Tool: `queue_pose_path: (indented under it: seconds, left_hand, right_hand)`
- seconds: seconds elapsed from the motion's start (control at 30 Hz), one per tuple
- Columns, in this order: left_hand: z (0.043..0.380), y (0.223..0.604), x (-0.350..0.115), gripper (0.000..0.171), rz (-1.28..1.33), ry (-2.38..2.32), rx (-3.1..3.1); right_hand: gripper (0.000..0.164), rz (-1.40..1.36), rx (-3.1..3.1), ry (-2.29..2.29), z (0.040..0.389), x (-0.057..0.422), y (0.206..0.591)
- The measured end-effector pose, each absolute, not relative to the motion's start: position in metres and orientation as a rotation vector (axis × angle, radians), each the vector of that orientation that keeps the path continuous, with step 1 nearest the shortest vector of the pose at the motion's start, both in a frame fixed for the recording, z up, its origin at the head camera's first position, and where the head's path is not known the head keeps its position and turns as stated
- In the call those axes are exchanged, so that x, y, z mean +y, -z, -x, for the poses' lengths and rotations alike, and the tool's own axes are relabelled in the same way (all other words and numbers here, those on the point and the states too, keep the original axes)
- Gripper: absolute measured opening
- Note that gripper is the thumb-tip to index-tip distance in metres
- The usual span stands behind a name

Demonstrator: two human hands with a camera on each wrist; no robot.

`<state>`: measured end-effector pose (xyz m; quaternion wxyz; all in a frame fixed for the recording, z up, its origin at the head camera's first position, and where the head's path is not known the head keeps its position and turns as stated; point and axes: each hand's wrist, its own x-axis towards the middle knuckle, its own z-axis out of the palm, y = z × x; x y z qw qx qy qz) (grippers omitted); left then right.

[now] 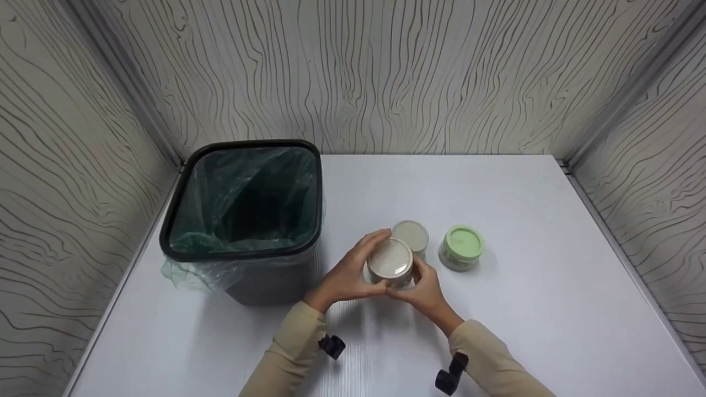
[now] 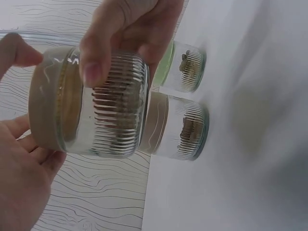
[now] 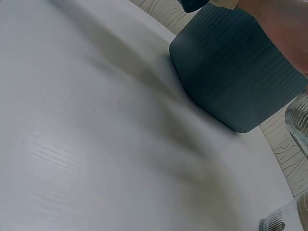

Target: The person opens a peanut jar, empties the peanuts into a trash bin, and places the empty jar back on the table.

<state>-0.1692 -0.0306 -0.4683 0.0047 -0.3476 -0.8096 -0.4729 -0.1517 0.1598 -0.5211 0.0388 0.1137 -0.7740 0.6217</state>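
Both hands hold a ribbed glass jar (image 1: 390, 258) with a beige lid, raised off the white table. In the left wrist view, the left hand (image 2: 21, 178) has its thumb and fingers around the lid (image 2: 44, 101). The right hand (image 2: 126, 33) grips the ribbed glass lower down. From the head, the left hand (image 1: 353, 273) is on the jar's left and the right hand (image 1: 423, 291) on its right. Just behind stands a second beige-lidded jar (image 1: 411, 234); a green-lidded jar (image 1: 462, 248) is further right. Small brownish pieces show inside both standing jars.
A dark bin (image 1: 276, 278) with a black rim and a translucent green liner (image 1: 207, 204) stands to the left of the hands. Wood-grain panels (image 1: 353, 71) enclose the white table (image 1: 524, 309) at the back and sides.
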Motion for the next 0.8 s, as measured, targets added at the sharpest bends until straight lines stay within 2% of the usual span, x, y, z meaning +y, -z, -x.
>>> queue_pose_path:
  seconds: [0.8]
  left_hand:
    - [0.1694,0.4723,-0.0247,0.075,0.876,1.375,-2.471]
  right_hand:
    - [0.077,-0.310,-2.358,-1.797,0.1490,0.1546,0.5229]
